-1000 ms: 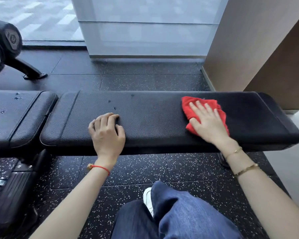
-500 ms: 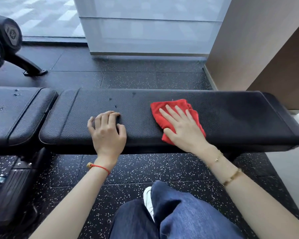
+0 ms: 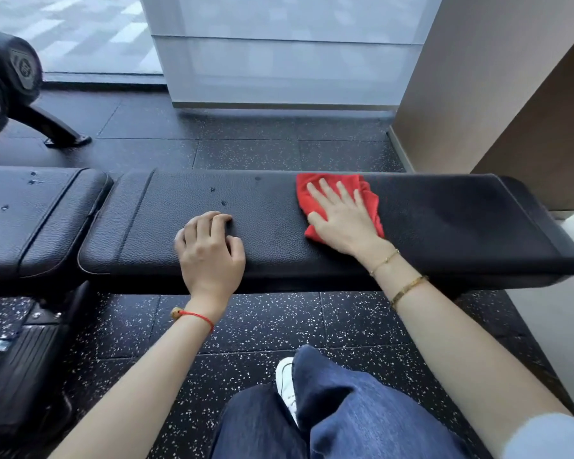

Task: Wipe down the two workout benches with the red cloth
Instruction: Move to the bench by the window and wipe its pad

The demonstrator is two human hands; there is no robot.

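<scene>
At the far left lies the second bench (image 3: 37, 213), its black pad pocked with a few small nicks, and its end sits just beside the end of the long bench (image 3: 444, 226) that runs across in front of you. A narrow gap parts the two pads.

Your left hand (image 3: 209, 246) rests on the long bench, left of its middle and near the front edge. Its fingers are curled under so the knuckles rise and the tips press into the pad; the thumb lies alongside. It holds nothing, only bracing on the leather. A red string (image 3: 196, 318) circles that wrist.

Further right, your right hand (image 3: 342, 220) lies flat on the cloth (image 3: 312, 190), palm down, fingers straight and spread a little apart, the thumb out to the left. It presses the cloth against the pad rather than pinching it. The cloth is bunched under the palm, and red shows beyond the fingertips towards the far edge of the bench, to the left of the thumb, and in a fold to the right of the hand. It sits right of the bench's middle, well apart from your left hand. Two gold bracelets (image 3: 408, 288) sit on that wrist.

Right of the cloth the pad runs on bare to its rounded end, near the wall (image 3: 478, 77).
</scene>
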